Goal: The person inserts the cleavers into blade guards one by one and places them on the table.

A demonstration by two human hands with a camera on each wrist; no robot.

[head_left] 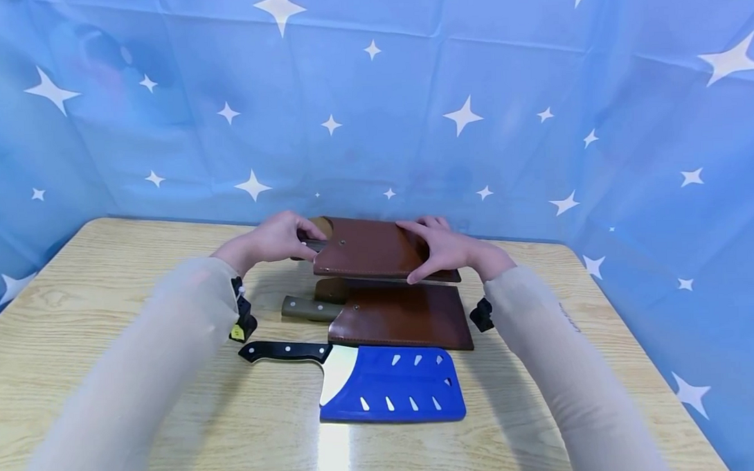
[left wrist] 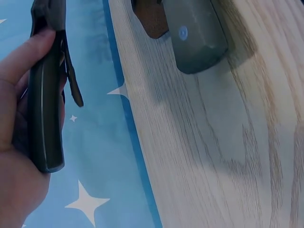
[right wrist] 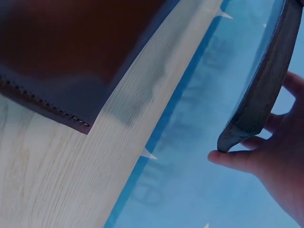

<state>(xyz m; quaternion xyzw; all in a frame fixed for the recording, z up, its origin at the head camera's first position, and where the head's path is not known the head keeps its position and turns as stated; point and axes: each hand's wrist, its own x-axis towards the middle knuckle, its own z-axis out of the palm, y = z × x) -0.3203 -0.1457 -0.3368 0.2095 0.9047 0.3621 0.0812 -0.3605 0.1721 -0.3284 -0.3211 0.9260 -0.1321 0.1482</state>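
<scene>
My left hand (head_left: 277,240) grips the dark handle (left wrist: 45,109) of a cleaver whose blade is hidden in a brown leather sheath (head_left: 371,246). At the sheath's other end, my right hand (head_left: 449,250) holds it with thumb and fingers on opposite edges. Both wrist views show this sheathed cleaver raised off the table. Just nearer lies a second cleaver with an olive handle (head_left: 307,308), its blade also inside a brown leather sheath (head_left: 405,321). In front of that is a black-handled cleaver (head_left: 287,351) with a blue slotted guard (head_left: 395,387) over most of its blade.
The wooden table (head_left: 135,265) has rounded far corners. Behind it hangs a blue cloth (head_left: 374,145) with white stars, close to the table's back edge. A strip of glare crosses the tabletop before the blue guard.
</scene>
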